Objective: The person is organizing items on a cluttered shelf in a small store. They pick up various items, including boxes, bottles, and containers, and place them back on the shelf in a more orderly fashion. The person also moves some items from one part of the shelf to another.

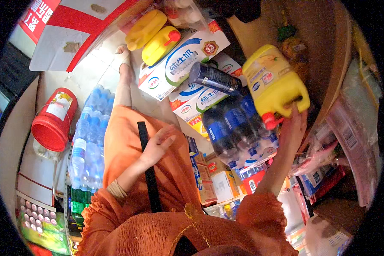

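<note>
My right hand (pixel 295 116) grips the handle of a yellow plastic jug (pixel 272 76) with a red cap. The jug leans with its capped end toward me, above a brown surface at the right. Close beside it lie a shrink-wrapped pack of Pepsi bottles (pixel 230 124) and a dark cylindrical container (pixel 215 78). That container rests on stacked milk cartons (pixel 185 60). Resting on the orange dress (pixel 131 137) over my lap, my left hand (pixel 158 142) holds nothing, its fingers loosely spread. A black strap (pixel 148 166) runs under the left wrist.
Two more yellow jugs (pixel 160 44) sit beyond the upper milk carton. To my left are a shrink-wrapped pack of water bottles (pixel 89 137) and a red bucket (pixel 55 118) on the tiled floor. Packaged goods (pixel 222 185) crowd below the Pepsi. A curved brown edge (pixel 344 64) borders the right.
</note>
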A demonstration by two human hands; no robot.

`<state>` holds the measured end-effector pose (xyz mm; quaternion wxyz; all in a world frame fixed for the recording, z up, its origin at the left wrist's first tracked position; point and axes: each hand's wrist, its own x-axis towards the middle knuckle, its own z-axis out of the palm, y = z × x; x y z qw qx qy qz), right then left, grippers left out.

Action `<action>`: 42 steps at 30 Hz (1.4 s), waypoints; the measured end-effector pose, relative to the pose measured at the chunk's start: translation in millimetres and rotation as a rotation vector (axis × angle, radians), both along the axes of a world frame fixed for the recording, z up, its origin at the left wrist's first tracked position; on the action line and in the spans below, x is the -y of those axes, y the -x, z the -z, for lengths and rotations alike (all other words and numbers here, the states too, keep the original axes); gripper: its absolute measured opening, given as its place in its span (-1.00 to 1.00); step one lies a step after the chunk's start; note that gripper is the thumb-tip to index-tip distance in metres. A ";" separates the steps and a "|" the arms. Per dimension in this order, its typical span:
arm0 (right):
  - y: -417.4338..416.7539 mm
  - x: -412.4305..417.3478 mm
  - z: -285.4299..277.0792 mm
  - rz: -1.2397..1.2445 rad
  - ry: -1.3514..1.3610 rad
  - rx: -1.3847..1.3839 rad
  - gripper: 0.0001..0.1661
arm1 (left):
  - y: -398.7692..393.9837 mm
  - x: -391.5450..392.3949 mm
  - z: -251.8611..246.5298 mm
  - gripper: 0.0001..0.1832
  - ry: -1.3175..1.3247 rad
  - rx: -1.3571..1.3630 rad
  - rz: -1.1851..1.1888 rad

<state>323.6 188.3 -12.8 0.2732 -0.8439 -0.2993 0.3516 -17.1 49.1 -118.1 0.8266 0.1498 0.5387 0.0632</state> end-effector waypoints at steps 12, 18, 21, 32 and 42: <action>171.0 6.7 53.7 -0.846 -0.052 -0.238 -0.67 | 32.4 -22.3 38.9 -0.48 0.035 -0.095 -0.493; 202.4 23.6 63.2 -0.962 0.050 -0.319 -0.62 | 40.5 -24.7 40.6 -0.61 -0.147 -0.254 -0.176; 192.7 24.7 66.3 -0.908 0.028 -0.359 -0.63 | 15.9 -70.6 15.1 -0.57 -0.062 -0.238 -0.284; -182.8 -43.9 173.9 -0.429 0.184 0.798 -0.23 | 29.4 -12.9 38.3 -0.57 0.092 -0.294 -0.378; -200.8 -132.3 180.4 -0.480 0.387 0.790 -0.23 | 52.3 29.6 59.2 -0.63 0.043 -0.242 -0.361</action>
